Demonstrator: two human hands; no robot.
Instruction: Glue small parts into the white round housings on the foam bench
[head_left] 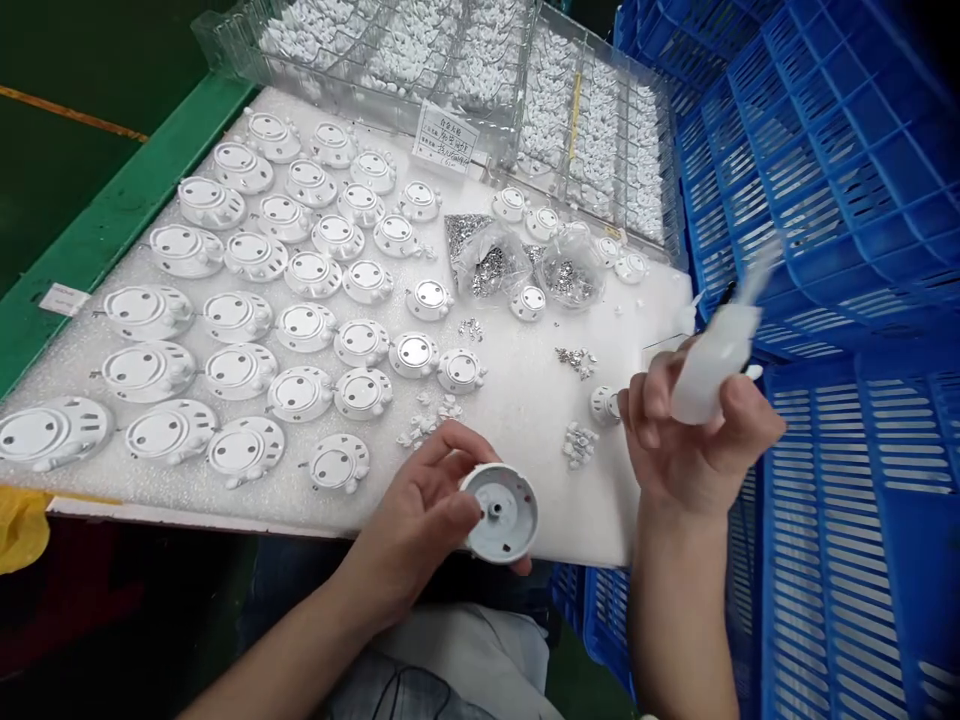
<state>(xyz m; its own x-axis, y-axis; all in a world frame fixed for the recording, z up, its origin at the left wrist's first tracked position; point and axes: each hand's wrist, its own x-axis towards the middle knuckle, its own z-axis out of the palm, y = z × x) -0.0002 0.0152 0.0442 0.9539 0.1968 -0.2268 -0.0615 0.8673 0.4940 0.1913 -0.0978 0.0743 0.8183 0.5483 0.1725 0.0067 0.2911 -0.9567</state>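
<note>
My left hand (420,520) grips a round white plastic housing (504,515) by its left side near the table's front edge, its hollow inner side with a small central post facing up. Raised at the right, my right hand (694,430) is closed around a translucent white squeeze bottle (716,365), whose upper end is blurred. Just left of the right hand lies a small white round part (604,404). A little pile of small white pieces (579,445) sits between the hands, and more white pieces (431,418) lie beyond my left hand.
Rows of white round housings (244,372) cover the left of the foam-topped table (517,400). Bags of small metal parts (491,262) lie mid-table. Behind stand clear trays of white parts (551,110) with a paper label (444,137). Blue crates (832,190) rise along the right.
</note>
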